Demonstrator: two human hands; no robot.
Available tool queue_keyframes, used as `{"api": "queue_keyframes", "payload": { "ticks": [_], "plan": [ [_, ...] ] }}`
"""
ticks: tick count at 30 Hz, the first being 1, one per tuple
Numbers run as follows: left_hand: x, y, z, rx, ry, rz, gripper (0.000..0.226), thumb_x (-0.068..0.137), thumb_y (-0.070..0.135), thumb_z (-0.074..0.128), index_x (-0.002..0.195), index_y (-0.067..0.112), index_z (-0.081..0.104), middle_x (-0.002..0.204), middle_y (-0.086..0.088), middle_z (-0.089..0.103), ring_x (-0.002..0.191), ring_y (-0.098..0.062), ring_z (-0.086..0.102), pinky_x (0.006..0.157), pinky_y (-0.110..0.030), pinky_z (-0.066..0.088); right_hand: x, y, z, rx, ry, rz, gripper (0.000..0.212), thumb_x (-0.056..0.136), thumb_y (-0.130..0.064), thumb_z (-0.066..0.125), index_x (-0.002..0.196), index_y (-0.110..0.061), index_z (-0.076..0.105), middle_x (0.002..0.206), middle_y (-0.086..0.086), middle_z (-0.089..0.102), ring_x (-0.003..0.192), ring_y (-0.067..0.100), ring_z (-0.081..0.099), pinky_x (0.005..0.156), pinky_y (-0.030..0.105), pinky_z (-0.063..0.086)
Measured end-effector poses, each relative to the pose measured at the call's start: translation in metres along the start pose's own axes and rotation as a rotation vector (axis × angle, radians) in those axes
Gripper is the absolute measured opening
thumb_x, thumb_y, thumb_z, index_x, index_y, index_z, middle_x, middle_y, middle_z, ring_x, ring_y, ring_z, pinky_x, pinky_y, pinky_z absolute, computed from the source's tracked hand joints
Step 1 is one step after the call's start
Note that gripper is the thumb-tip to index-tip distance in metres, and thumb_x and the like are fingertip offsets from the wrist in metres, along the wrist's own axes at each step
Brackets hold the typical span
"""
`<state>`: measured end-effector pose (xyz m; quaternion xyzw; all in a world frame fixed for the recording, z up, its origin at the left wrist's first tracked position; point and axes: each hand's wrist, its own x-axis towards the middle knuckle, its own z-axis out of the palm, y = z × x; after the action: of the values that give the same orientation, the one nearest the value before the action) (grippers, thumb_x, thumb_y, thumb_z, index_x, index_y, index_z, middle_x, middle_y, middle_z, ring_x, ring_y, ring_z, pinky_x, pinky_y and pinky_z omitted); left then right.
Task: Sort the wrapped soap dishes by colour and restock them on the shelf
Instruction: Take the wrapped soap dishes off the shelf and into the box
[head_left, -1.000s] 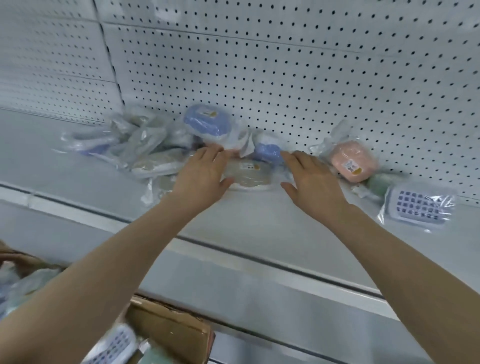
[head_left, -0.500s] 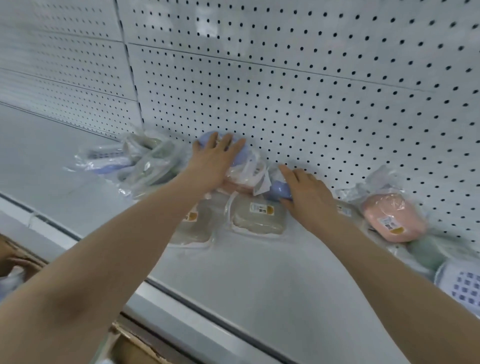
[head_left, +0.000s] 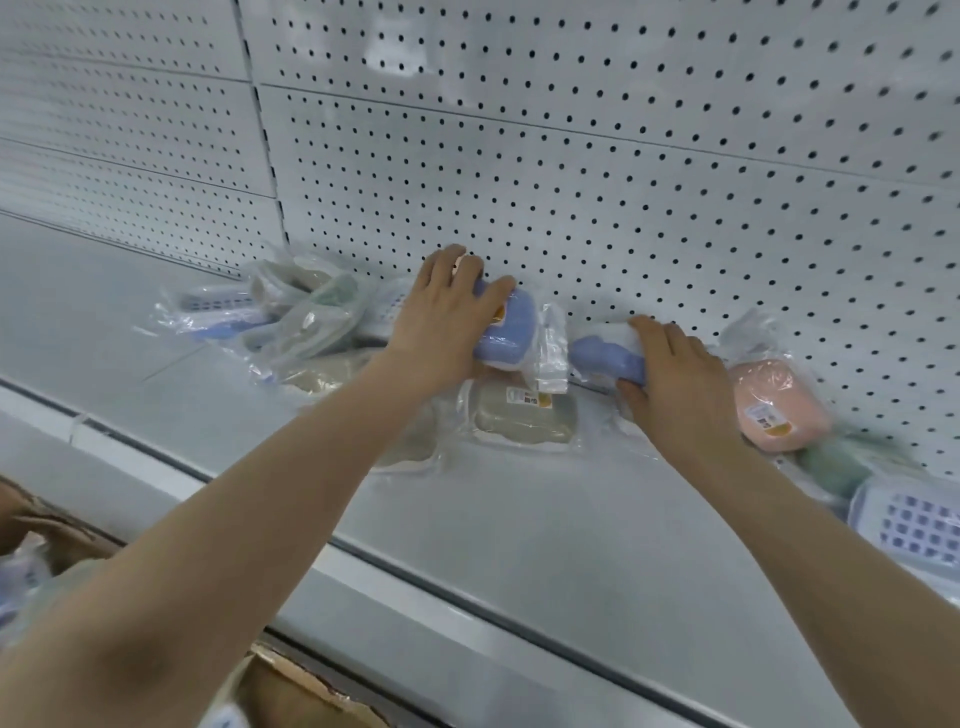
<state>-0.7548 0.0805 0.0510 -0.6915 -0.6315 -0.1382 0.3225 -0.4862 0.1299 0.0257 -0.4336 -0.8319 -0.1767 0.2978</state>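
Note:
On the white shelf (head_left: 519, 519), my left hand (head_left: 447, 317) grips a wrapped blue soap dish (head_left: 511, 332) lying on top of other dishes against the pegboard. My right hand (head_left: 675, 379) holds a second wrapped blue soap dish (head_left: 605, 358) just to its right, thumb under it. Below them lie a beige wrapped dish (head_left: 524, 415) and another beige one (head_left: 410, 447), partly hidden by my left forearm. A pink dish (head_left: 779, 405) leans on the pegboard to the right, with a green one (head_left: 831, 462) and a lilac grid dish (head_left: 914, 525) further right.
A jumbled pile of wrapped dishes (head_left: 291, 312) lies at the shelf's back left. The pegboard wall (head_left: 623, 156) closes off the back. A cardboard box (head_left: 301, 696) sits below the shelf edge, and another person's hand (head_left: 10, 514) shows at the far left.
My left hand closed round the upper blue dish and my right hand took hold of the other blue dish. The view moved nearer the shelf.

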Motion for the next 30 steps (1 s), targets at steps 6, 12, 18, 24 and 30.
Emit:
{"api": "queue_keyframes", "payload": {
  "ticks": [6, 12, 18, 24, 30],
  "plan": [
    [-0.052, 0.03, -0.056, -0.149, 0.032, -0.098, 0.098, 0.05, 0.045, 0.084, 0.137, 0.024, 0.045, 0.126, -0.013, 0.046, 0.105, -0.033, 0.052, 0.092, -0.045, 0.04, -0.028, -0.01, -0.032, 0.085, 0.045, 0.072, 0.063, 0.078, -0.011, 0.074, 0.135, -0.007, 0.047, 0.11, 0.018, 0.054, 0.087, 0.041, 0.057, 0.066, 0.046, 0.051],
    [-0.132, 0.048, -0.108, -0.127, -0.061, -0.223, 0.108, 0.053, 0.069, 0.077, 0.144, 0.025, 0.038, 0.134, -0.009, 0.048, 0.113, -0.034, 0.049, 0.092, -0.046, 0.04, -0.067, -0.041, -0.072, 0.202, 0.06, 0.038, 0.061, 0.078, -0.015, 0.076, 0.133, -0.009, 0.048, 0.112, 0.017, 0.052, 0.086, 0.041, 0.058, 0.066, 0.041, 0.047],
    [-0.246, 0.074, -0.156, -0.123, -0.114, -0.391, 0.108, 0.056, 0.084, 0.055, 0.145, 0.023, 0.038, 0.124, -0.005, 0.055, 0.106, -0.031, 0.053, 0.085, -0.044, 0.044, -0.133, -0.095, -0.11, 0.365, 0.041, -0.056, 0.062, 0.083, -0.024, 0.071, 0.138, -0.016, 0.044, 0.121, 0.013, 0.05, 0.1, 0.034, 0.056, 0.07, 0.037, 0.045],
    [-0.382, 0.085, -0.187, -0.181, -0.332, -0.615, 0.105, 0.065, 0.089, 0.038, 0.146, 0.022, 0.032, 0.127, -0.009, 0.051, 0.109, -0.035, 0.052, 0.089, -0.048, 0.046, -0.198, -0.17, -0.126, 0.502, -0.022, -0.142, 0.06, 0.083, -0.027, 0.07, 0.136, -0.013, 0.046, 0.122, 0.014, 0.05, 0.102, 0.034, 0.056, 0.069, 0.038, 0.046],
    [-0.515, 0.073, -0.198, -0.192, -0.549, -0.77, 0.1, 0.065, 0.072, 0.055, 0.146, 0.017, 0.037, 0.127, -0.012, 0.052, 0.112, -0.041, 0.051, 0.093, -0.05, 0.045, -0.253, -0.25, -0.11, 0.508, -0.241, -0.285, 0.058, 0.078, -0.026, 0.075, 0.128, -0.013, 0.05, 0.11, 0.014, 0.055, 0.088, 0.034, 0.061, 0.064, 0.034, 0.046]
  ]
}}
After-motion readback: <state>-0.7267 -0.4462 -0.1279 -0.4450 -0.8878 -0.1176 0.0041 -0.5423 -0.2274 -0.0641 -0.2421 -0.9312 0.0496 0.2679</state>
